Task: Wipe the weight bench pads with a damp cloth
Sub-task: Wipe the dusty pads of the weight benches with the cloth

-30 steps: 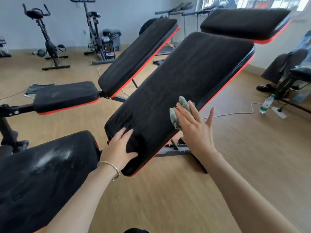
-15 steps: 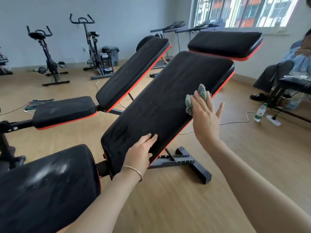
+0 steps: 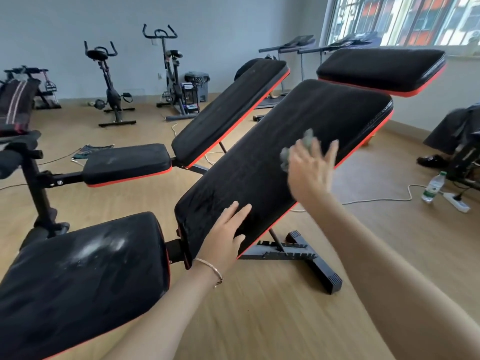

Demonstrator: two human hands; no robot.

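The near bench's tilted back pad (image 3: 298, 141), black with a red edge, rises to the upper right. My right hand (image 3: 310, 172), blurred by motion, presses a grey-green cloth (image 3: 306, 141) flat against the pad's middle with spread, straight fingers. My left hand (image 3: 226, 237), a thin bracelet on its wrist, rests on the pad's lower right edge, its fingers straight on the top face. The near seat pad (image 3: 78, 276) at lower left carries white dusty smears. A headrest pad (image 3: 381, 68) sits above the back pad.
A second bench stands behind, with its own back pad (image 3: 231, 110) and seat pad (image 3: 127, 162). Exercise bikes (image 3: 109, 81) line the far wall. A water bottle (image 3: 433, 187), power strip (image 3: 457, 202) and cable lie on the floor at right, near a seated person's legs (image 3: 452, 128).
My right hand has swept the cloth up the back pad from its lower right edge toward the middle. My left hand has stayed near the pad's lower corner. The view has tilted up.
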